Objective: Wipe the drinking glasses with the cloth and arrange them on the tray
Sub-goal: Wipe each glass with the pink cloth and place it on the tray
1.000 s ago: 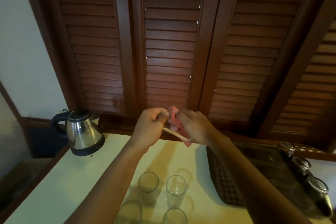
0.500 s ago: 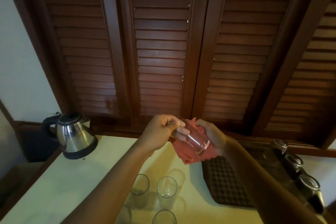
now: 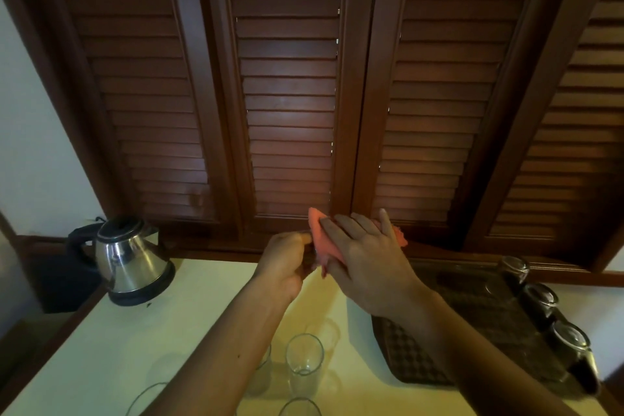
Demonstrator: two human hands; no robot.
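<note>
My left hand (image 3: 285, 262) and my right hand (image 3: 366, 262) meet above the back of the table. The right hand presses a pink cloth (image 3: 320, 240) around a drinking glass, which is almost wholly hidden between the hands and the cloth. The left hand grips the glass from the left. Several clear glasses stand upright on the table below my arms, one (image 3: 304, 365) in plain view. A dark textured tray (image 3: 422, 358) lies to the right, with three glasses (image 3: 540, 300) upside down along its right side.
A steel electric kettle (image 3: 130, 262) stands at the table's back left corner. Dark wooden louvred shutters (image 3: 290, 94) rise right behind the table. The pale table top (image 3: 135, 341) ends at a wooden edge on the left.
The cloth hung open under the visible glass half a second ago; now my right hand has turned over the top and the cloth wraps the glass, hiding it.
</note>
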